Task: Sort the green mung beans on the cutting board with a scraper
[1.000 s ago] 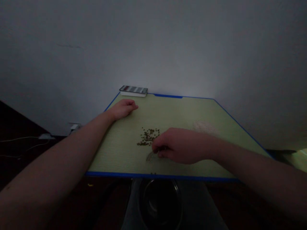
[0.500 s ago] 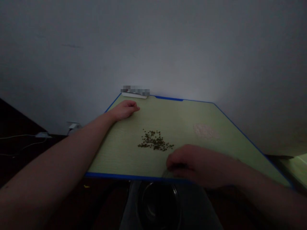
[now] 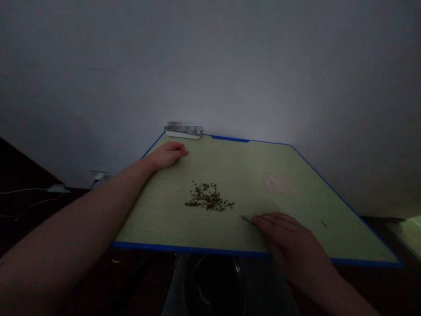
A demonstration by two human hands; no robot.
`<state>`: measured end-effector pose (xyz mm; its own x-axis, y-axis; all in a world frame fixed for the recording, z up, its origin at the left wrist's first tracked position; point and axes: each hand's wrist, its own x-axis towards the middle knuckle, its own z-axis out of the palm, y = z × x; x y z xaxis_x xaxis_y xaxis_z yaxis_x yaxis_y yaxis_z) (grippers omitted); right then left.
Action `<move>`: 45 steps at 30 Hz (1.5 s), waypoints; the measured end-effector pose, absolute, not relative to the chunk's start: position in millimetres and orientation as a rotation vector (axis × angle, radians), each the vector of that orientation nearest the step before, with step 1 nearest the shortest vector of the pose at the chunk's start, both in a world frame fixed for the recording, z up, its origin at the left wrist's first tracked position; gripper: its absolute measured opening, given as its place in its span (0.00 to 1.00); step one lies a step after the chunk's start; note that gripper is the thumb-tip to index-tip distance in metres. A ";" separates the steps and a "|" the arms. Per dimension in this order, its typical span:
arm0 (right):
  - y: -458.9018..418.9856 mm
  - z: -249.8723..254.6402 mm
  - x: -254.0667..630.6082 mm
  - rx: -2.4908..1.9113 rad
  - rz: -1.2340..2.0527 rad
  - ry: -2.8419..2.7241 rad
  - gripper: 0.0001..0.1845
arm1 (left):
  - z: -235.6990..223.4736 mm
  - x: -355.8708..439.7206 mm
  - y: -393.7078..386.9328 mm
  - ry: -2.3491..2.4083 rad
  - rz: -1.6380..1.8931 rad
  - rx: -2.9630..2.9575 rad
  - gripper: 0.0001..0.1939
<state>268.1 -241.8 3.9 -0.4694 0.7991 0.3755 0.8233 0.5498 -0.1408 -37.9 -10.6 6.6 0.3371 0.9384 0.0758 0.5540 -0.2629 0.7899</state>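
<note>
My left hand rests on the far left of the pale green tabletop, its fingers curled in and nothing visible in them. In my right hand, near the front edge, the fingers close on a thin, narrow tool; only its tip shows, pointing left, and its kind is unclear. Just left of that tip lies a loose scatter of small dark brown-green beans or seeds. Beyond my right hand is a flat patch of pale pinkish grains.
A dark round bowl with a shiny rim sits on my lap below the blue table edge. A white, partly blurred object lies at the far left corner by the wall. One small dark sliver lies at right. White cables run at left.
My right hand has moved right from the table's front edge near the bowl, and the thin tool's tip now shows on the tabletop. My left hand stays in place. The view shifted slightly.
</note>
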 end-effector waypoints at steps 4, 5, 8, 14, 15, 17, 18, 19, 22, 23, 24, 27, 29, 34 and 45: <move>-222.6 10.6 268.9 -1.337 0.031 -2.394 0.21 | 6.2 -38.0 -10.9 1.303 0.731 1.888 0.14; -219.9 11.5 269.0 -1.340 0.046 -2.394 0.21 | 6.0 -38.0 -10.9 1.302 0.725 1.881 0.15; -215.8 13.5 269.0 -1.370 0.059 -2.389 0.21 | 5.8 -37.9 -10.7 1.297 0.721 1.861 0.14; -207.2 16.4 266.2 -1.385 0.032 -2.383 0.20 | 6.7 -37.2 -11.3 1.296 0.722 1.859 0.14; -205.3 16.5 265.7 -1.385 0.032 -2.399 0.20 | 6.5 -37.3 -11.0 1.295 0.723 1.860 0.14; -202.5 16.5 265.4 -1.384 0.047 -2.433 0.21 | 5.4 -37.8 -10.0 1.289 0.728 1.860 0.14; -202.1 16.5 265.6 -1.379 0.065 -2.448 0.21 | 4.6 -38.1 -9.3 1.286 0.729 1.860 0.14; -202.5 16.6 266.1 -1.371 0.089 -2.457 0.21 | 3.9 -38.4 -8.6 1.283 0.730 1.860 0.14; -208.7 16.9 267.7 -1.336 0.151 -2.455 0.22 | 2.7 -38.9 -7.5 1.268 0.738 1.869 0.15; -212.0 16.6 267.7 -1.327 0.146 -2.447 0.22 | 2.8 -38.9 -7.7 1.265 0.742 1.874 0.15; -215.6 16.0 267.2 -1.319 0.116 -2.432 0.21 | 3.2 -38.8 -8.1 1.262 0.744 1.877 0.15; -227.0 10.7 261.2 -1.280 -0.057 -2.422 0.22 | 5.0 -38.0 -9.9 1.267 0.738 1.864 0.14; -233.1 5.0 254.6 -1.242 -0.182 -2.455 0.23 | 5.8 -37.5 -10.6 1.277 0.731 1.851 0.14; -238.7 -5.8 241.7 -1.273 -0.432 -2.464 0.24 | 4.2 -38.4 -8.6 1.264 0.733 1.861 0.14; -215.5 -3.0 260.3 -1.528 -0.425 -2.466 0.24 | 5.9 -38.2 -10.3 1.280 0.718 1.870 0.14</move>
<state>260.3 -215.5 -3.0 -0.4409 0.8367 0.3247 0.8972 0.4214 0.1324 -38.2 -10.3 5.9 0.3437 0.9384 0.0365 0.5199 -0.2225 0.8247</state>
